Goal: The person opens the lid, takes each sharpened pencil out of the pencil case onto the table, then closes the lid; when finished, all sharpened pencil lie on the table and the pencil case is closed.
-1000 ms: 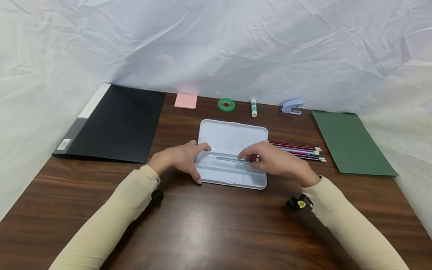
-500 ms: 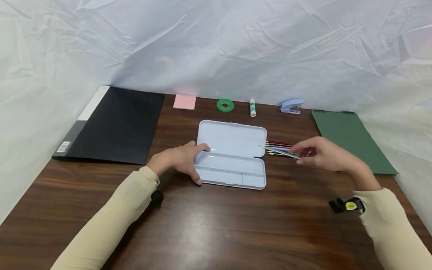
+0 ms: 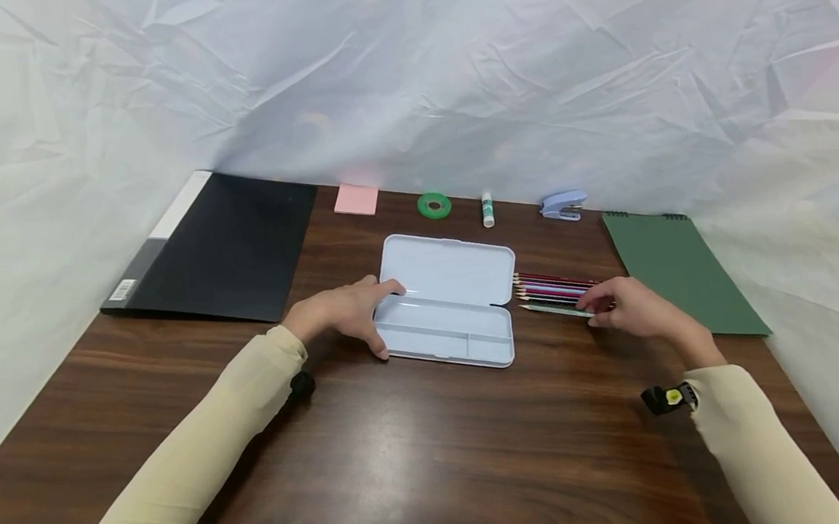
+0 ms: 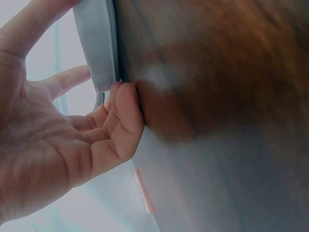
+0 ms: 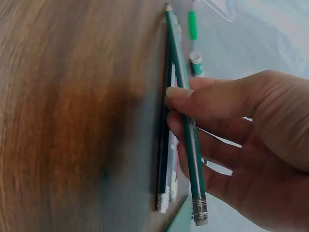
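Observation:
A white pencil case (image 3: 468, 341) lies unfolded on the table, its lid (image 3: 449, 270) tipped back and its divided compartments bare. My left hand (image 3: 343, 308) holds the case's left end, thumb at the front corner and index finger near the hinge. In the left wrist view, fingers curl against the case's edge (image 4: 99, 48). My right hand (image 3: 627, 307) pinches a green pencil (image 5: 192, 154) between thumb and fingers, its tip pointing toward the case. Several other pencils (image 3: 547, 285) lie side by side just behind it, right of the case, their far ends partly hidden by the hand.
Along the back stand or lie pink sticky notes (image 3: 356, 199), a green tape roll (image 3: 434, 206), a glue stick (image 3: 488, 210) and a blue stapler (image 3: 563, 205). A black folder (image 3: 224, 250) lies at left, a green spiral notebook (image 3: 687, 274) at right.
My right hand has carried the green pencil out of the case, rightward, and lowered it in front of the other pencils. The left hand has stayed on the case.

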Available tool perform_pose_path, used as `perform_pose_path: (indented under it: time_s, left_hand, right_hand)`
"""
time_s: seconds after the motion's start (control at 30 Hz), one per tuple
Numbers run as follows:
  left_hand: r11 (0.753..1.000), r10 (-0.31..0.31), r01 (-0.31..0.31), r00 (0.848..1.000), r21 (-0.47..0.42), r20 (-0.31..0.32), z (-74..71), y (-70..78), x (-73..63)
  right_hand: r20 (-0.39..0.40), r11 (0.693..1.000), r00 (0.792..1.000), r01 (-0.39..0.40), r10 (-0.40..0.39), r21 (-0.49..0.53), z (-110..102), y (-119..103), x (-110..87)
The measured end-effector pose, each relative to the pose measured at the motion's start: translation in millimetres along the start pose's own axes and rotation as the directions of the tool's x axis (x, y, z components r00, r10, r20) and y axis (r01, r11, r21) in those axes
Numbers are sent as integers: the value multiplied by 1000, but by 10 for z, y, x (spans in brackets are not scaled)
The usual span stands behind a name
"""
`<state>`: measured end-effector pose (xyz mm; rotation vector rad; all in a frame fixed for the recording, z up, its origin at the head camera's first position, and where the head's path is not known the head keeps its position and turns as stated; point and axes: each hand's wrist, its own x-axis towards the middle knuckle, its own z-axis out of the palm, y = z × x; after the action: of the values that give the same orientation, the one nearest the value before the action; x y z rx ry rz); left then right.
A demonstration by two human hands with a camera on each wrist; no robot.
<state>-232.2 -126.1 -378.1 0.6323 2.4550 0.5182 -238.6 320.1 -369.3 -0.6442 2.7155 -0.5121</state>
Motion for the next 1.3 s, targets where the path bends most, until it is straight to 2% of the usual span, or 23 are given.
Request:
perform_pose_path:
  time_s: [0.3, 0.57, 0.73, 1.1, 1.2, 1.3]
  left_hand:
    - [1000, -3, 3, 1000, 7, -10, 13, -14, 21]
    - [1000, -1, 1, 1000, 11, -10, 16, -9, 18]
    - [1000, -5, 6, 1000, 6, -14, 9, -14, 11]
    - [1000, -7, 7, 1000, -2, -10, 16, -13, 17]
    - [1000, -5, 5, 1000, 1, -7, 19, -18, 23]
    - [1000, -1, 1, 1000, 3, -4, 18, -26, 25]
  right_hand:
    - [-105, 992, 994, 21, -34, -122, 83, -46, 73]
    - [-194, 980, 981, -23, -16, -199, 141, 1, 93]
    - [-216, 978, 976, -40, -6, -206, 134, 6, 99]
    - [-209, 980, 978, -67, 26, -189, 130, 5, 110]
    - [-231, 984, 973, -64, 24, -166, 128, -11, 118]
    - [-283, 992, 959, -40, 3, -123, 124, -67, 152]
